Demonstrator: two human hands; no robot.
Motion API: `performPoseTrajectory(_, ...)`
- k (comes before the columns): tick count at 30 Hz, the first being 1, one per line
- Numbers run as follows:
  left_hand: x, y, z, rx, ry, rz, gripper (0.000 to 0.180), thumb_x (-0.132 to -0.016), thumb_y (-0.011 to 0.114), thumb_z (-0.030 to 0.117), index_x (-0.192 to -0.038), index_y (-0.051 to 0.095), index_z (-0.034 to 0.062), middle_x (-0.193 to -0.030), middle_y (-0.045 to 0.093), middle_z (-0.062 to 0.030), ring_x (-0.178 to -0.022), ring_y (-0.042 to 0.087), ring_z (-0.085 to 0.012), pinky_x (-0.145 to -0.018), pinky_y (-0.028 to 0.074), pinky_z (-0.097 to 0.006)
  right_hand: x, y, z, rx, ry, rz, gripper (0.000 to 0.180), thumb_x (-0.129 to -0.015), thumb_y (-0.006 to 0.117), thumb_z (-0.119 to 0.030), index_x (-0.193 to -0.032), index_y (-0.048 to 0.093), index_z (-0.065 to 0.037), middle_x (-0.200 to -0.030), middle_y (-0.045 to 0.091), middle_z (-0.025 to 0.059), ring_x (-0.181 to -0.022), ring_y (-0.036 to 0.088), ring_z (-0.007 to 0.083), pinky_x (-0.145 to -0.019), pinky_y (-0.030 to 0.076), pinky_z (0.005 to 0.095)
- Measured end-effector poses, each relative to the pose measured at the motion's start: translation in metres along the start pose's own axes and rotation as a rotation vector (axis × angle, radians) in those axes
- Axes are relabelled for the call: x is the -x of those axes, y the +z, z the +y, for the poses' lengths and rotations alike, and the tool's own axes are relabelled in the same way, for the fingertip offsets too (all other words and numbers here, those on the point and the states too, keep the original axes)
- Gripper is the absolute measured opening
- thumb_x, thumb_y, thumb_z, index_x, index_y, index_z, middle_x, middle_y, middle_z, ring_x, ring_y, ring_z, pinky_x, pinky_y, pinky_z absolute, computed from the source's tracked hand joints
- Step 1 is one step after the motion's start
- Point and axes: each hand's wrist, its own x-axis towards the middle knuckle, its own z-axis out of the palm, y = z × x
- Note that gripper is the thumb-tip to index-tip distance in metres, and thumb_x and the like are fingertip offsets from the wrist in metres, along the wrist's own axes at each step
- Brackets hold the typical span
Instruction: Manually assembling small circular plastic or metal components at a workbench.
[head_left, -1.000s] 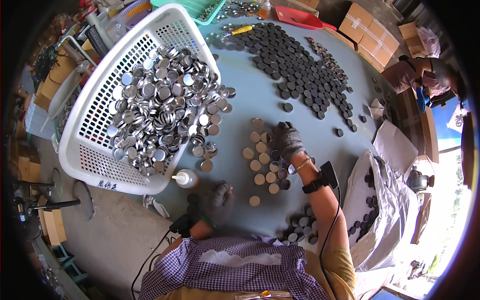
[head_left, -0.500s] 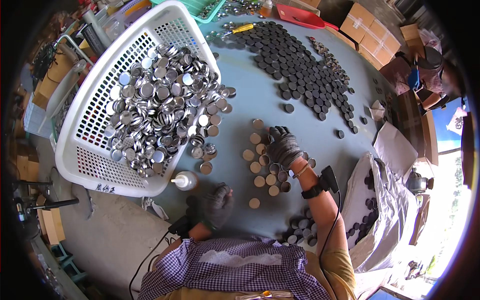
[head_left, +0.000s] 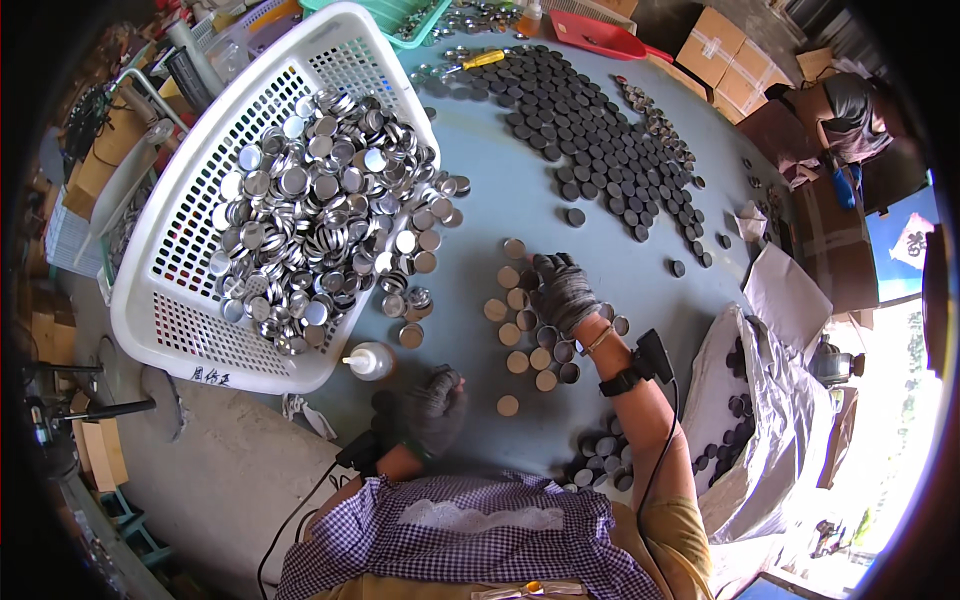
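My right hand [head_left: 566, 296], in a dark grey glove, rests low over a loose cluster of small round metal caps [head_left: 517, 361]. Its fingers are bent and held together; whatever lies beneath the fingertips is hidden. Pale-faced caps lie to its left and in front of the wrist, and a few hollow ones [head_left: 569, 373] show dark rims. My left hand [head_left: 437, 408], also gloved, is curled closed near the front edge of the table, and I cannot make out anything inside it. Beside it stands a small white squeeze bottle [head_left: 371, 361].
A white perforated basket [head_left: 150, 300] at left spills shiny caps onto the table [head_left: 470, 160]. Many dark caps [head_left: 590, 140] spread across the far side, near a yellow-handled screwdriver [head_left: 484, 59] and red dustpan [head_left: 597, 36]. A silvery sheet [head_left: 765, 400] lies at right; another person [head_left: 850, 125] is beyond.
My right hand and a few caps beside it have shifted very slightly left. My left hand stays put. The other person at the far right has changed position.
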Motion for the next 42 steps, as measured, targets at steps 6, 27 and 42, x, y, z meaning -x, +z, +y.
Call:
performPoseTrajectory(6, -0.003, -0.006, 0.009, -0.022, -0.001, -0.007, 0.018, -0.082, 0.064, -0.003, -0.099, 0.061, 0.0009, -0.091, 0.065, -0.0124, -0.081, 0.067, -0.0252, -0.074, 0.054, -0.033, -0.014, -0.027, 0.008, -0.107, -0.076, 0.249, 0.058, -0.069, 0.071, -0.014, -0.125, 0.054, -0.006, -0.109, 0.062, 0.0154, -0.104, 0.056, 0.0381, -0.09, 0.047, 0.047)
performPoseTrajectory(27, -0.003, -0.006, 0.01, -0.065, -0.07, -0.05, 0.016, -0.084, 0.064, 0.003, -0.1, 0.062, 0.0037, -0.089, 0.066, -0.0095, -0.074, 0.064, -0.0191, -0.07, 0.051, -0.03, -0.016, -0.014, 0.031, -0.066, 0.069, 0.054, 0.056, -0.072, 0.068, -0.011, -0.126, 0.055, -0.009, -0.111, 0.065, 0.0129, -0.107, 0.058, 0.0359, -0.092, 0.048, 0.0445)
performPoseTrajectory(42, -0.001, 0.0, 0.0, -0.06, -0.009, -0.028, 0.015, -0.085, 0.063, 0.001, -0.099, 0.063, 0.0043, -0.087, 0.066, -0.0076, -0.07, 0.062, -0.0163, -0.065, 0.05, -0.028, -0.054, 0.013, 0.014, 0.053, -0.074, -0.278, 0.05, -0.079, 0.069, -0.02, -0.127, 0.059, -0.013, -0.124, 0.063, 0.0124, -0.122, 0.052, 0.035, -0.104, 0.042, 0.0441)
